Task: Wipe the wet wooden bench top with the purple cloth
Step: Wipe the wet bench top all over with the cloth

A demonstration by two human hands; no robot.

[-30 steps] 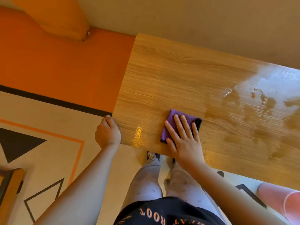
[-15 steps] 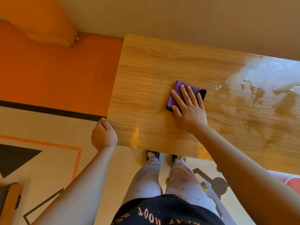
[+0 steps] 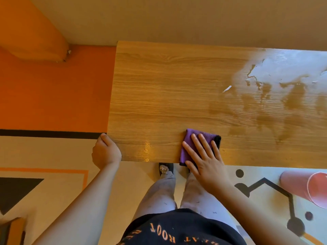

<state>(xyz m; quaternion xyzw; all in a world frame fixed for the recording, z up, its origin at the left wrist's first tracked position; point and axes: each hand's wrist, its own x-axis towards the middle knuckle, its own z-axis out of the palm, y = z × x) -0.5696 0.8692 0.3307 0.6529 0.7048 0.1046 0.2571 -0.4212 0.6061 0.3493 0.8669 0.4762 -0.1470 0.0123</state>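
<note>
The wooden bench top [image 3: 168,89] runs across the view, with a shiny wet patch [image 3: 276,80] over its right part. A folded purple cloth [image 3: 190,140] with a black edge lies at the near edge of the bench. My right hand [image 3: 205,161] presses flat on the cloth, fingers spread, palm hanging past the edge. My left hand [image 3: 106,151] grips the bench's near left corner, thumb on top.
An orange and beige patterned floor [image 3: 53,96] lies left of and below the bench. A pink cylinder [image 3: 307,188] sits on the floor at the right. My legs and feet [image 3: 166,170] stand under the near edge. A beige wall [image 3: 177,18] is behind.
My right hand slid the cloth out toward the middle of the bench, then pulled it back to the near edge. My left hand stayed on the corner.
</note>
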